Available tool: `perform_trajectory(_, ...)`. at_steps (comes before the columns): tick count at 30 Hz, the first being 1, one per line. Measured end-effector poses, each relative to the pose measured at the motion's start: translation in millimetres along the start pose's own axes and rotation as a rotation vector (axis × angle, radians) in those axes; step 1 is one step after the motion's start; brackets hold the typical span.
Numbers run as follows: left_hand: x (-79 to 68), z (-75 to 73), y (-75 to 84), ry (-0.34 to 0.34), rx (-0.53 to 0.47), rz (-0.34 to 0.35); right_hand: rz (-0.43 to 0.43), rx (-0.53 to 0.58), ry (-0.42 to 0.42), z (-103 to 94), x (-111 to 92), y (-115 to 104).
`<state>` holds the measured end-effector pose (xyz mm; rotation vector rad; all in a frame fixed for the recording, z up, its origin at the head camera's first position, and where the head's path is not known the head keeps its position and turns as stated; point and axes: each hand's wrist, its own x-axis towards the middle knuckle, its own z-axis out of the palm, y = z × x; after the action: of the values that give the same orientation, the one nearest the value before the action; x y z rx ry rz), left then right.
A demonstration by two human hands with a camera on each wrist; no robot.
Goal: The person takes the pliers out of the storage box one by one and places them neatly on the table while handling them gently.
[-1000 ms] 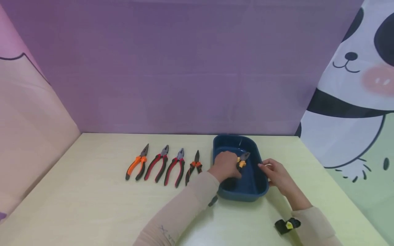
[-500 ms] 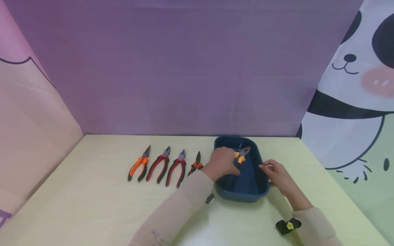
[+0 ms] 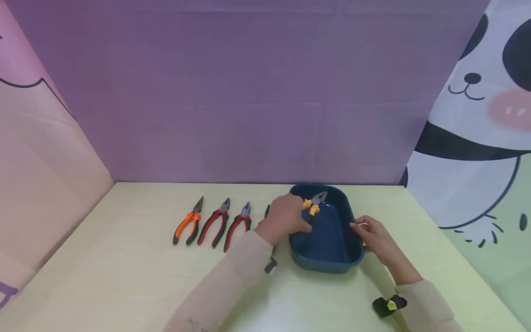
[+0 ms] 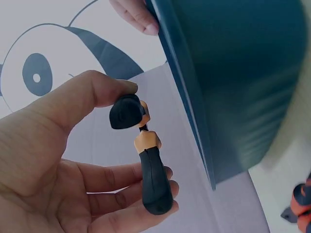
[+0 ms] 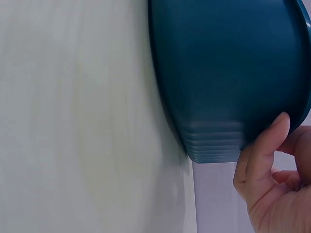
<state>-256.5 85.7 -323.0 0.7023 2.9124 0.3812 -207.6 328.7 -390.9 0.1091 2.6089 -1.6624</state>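
Observation:
My left hand [image 3: 286, 214] grips a pair of pliers [image 3: 313, 205] with black and yellow handles over the left side of a blue plastic bin [image 3: 327, 266]. In the left wrist view the thumb lies on one handle [image 4: 127, 112] and the fingers wrap the other; the bin's wall [image 4: 233, 97] rises beside them. At the bin's right side my right hand [image 3: 375, 240] pinches the rim, fingertips against the outer wall in the right wrist view. The inside of the bin shows bare floor where visible. Partly behind my left hand lie orange-and-black pliers [image 3: 267, 212].
To the left on the pale table [image 3: 124, 267] lie long-nose pliers [image 3: 188, 226] with orange-and-black handles and two red-and-black pliers [image 3: 215, 222]. A purple backdrop [image 3: 249, 92] stands behind the table, and a panda-print sheet [image 3: 469, 184] hangs at the right.
My left hand has moved left with the yellow-and-black pliers, from over the bin's middle toward its left rim, covering more of the orange-and-black pliers. My right hand stays at the rim.

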Motion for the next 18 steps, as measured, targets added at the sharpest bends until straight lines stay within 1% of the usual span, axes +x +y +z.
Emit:
perform_trajectory(6, -4.7, -3.1, -15.6, 0.0, 0.006, -0.043, -0.007, -0.011, 0.003, 0.6, 0, 0)
perform_trajectory(13, -14.6, -4.1, -37.2, -0.001, -0.033, -0.092, 0.003, -0.007, -0.003, 1.6, -1, -2)
perform_trajectory(16, -17.7, -3.1, -45.9, 0.011, -0.041, -0.101, 0.007, -0.004, 0.001, 2.0, -1, -2)
perform_trajectory(18, -20.1, -1.2, -51.8, 0.028, -0.047, -0.092, 0.014, 0.003, 0.002, 1.9, -2, -3)
